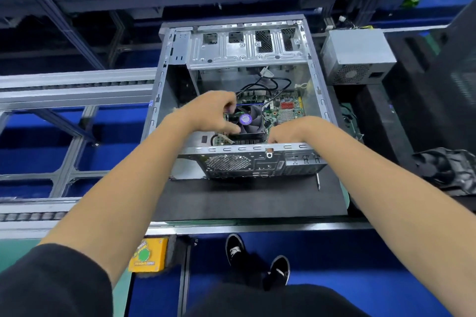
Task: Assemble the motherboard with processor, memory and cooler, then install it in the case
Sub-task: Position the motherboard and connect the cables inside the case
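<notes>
step in hand: seating the assembled motherboard [286,110] inside the case [322,100], judged from both hands being down in the open bay with the board already lying on its floor
left hand [213,113]: fingers and thumb curled around the near-left corner of the cooler [248,123], thumb along its near side, fingers over its far edge; it holds the cooler as a handle
right hand [288,132]: fingers curled downward just right of the cooler, tips hidden behind the case's near wall; i cannot tell whether they pinch the board's edge or only press on it
next move: likely nudging the board, by way of the cooler, until its holes meet the standoffs and its ports meet the rear openings, then fastening; it calls for small even pushes and keeping the loose black cables [270,85] beyond the cooler from being trapped under the board
motherboard look: green, flat, with a silver heatsink and red connectors right of the cooler; memory not clearly visible
cooler look: dark fan with a purple hub label, sitting on finned metal, upright on the board
screwdriver [318,180]: lying on the black mat [244,201], nearer than the cooler, outside the case's near wall
power supply [356,55]: grey box well right of the cooler and farther, outside the case
</notes>
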Tool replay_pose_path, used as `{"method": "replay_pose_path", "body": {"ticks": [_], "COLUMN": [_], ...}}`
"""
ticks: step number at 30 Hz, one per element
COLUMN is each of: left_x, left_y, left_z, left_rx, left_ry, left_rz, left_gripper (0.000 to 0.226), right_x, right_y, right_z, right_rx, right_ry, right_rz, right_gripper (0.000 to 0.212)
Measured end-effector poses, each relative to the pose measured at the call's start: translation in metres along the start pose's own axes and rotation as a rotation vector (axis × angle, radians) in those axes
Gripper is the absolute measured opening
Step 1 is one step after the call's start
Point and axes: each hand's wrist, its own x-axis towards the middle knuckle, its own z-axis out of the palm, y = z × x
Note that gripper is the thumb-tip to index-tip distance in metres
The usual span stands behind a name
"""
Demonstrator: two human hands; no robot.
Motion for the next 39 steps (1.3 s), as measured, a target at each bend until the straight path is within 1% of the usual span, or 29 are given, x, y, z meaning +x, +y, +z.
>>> {"method": "replay_pose_path", "body": {"ticks": [1, 2, 3, 4, 5, 7, 10, 12, 17, 19, 22, 24, 26, 28, 34, 37, 39], "left_x": [0.005, 0.01, 0.016, 0.021, 0.026, 0.033, 0.041, 0.044, 0.045, 0.046, 0.048, 0.049, 0.048, 0.048, 0.051, 0.052, 0.052], "left_y": [0.005, 0.01, 0.014, 0.017, 0.019, 0.019, 0.021, 0.023, 0.019, 0.016, 0.017, 0.016, 0.019, 0.02, 0.021, 0.018, 0.018], "left_z": [0.003, 0.006, 0.011, 0.017, 0.021, 0.027, 0.031, 0.032, 0.03, 0.028, 0.027, 0.029, 0.031, 0.033, 0.032, 0.032, 0.033], "left_rx": [0.063, 0.161, 0.264, 0.35, 0.403, 0.421, 0.405, 0.378, 0.302, 0.246, 0.198, 0.225, 0.257, 0.256, 0.245, 0.211, 0.191], "left_ry": [0.044, 0.031, -0.026, -0.086, -0.138, -0.19, -0.183, -0.198, -0.194, -0.205, -0.239, -0.227, -0.215, -0.216, -0.232, -0.242, -0.235], "left_rz": [0.051, 0.075, 0.073, 0.061, 0.056, 0.063, 0.088, 0.074, 0.1, 0.105, 0.081, 0.073, 0.085, 0.096, 0.087, 0.073, 0.058], "left_gripper": [0.058, 0.082, 0.104, 0.117, 0.122, 0.118, 0.1, 0.088, 0.073, 0.073, 0.08, 0.079, 0.077, 0.076, 0.077, 0.077, 0.079], "right_x": [0.001, 0.001, 0.001, 0.001, 0.001, 0.001, 0.001, 0.001, 0.002, 0.003, 0.002, 0.002, 0.002, 0.003, 0.0, 0.002, 0.004], "right_y": [0.0, 0.0, -0.001, -0.001, -0.001, -0.001, -0.001, 0.0, -0.002, -0.002, 0.0, 0.0, 0.0, 0.0, -0.002, -0.002, -0.001], "right_z": [0.0, -0.001, -0.001, -0.002, -0.002, -0.002, -0.001, -0.001, 0.001, 0.001, 0.001, 0.001, 0.001, 0.001, -0.003, -0.002, -0.001], "right_rx": [-0.005, -0.005, 0.0, 0.009, 0.018, 0.035, 0.024, 0.023, 0.06, 0.03, 0.012, 0.009, 0.002, -0.004, -0.046, -0.028, -0.031], "right_ry": [-0.006, -0.011, -0.019, -0.028, -0.033, -0.038, -0.035, -0.018, -0.033, -0.056, -0.066, -0.078, -0.095, -0.112, -0.114, -0.111, -0.104], "right_rz": [-0.003, -0.008, -0.016, -0.025, -0.035, -0.034, -0.021, -0.001, 0.058, 0.069, 0.063, 0.059, 0.059, 0.056, 0.042, 0.05, 0.043], "right_gripper": [0.016, 0.015, 0.015, 0.015, 0.015, 0.019, 0.021, 0.024, 0.032, 0.028, 0.017, 0.019, 0.027, 0.031, 0.029, 0.03, 0.026]}}
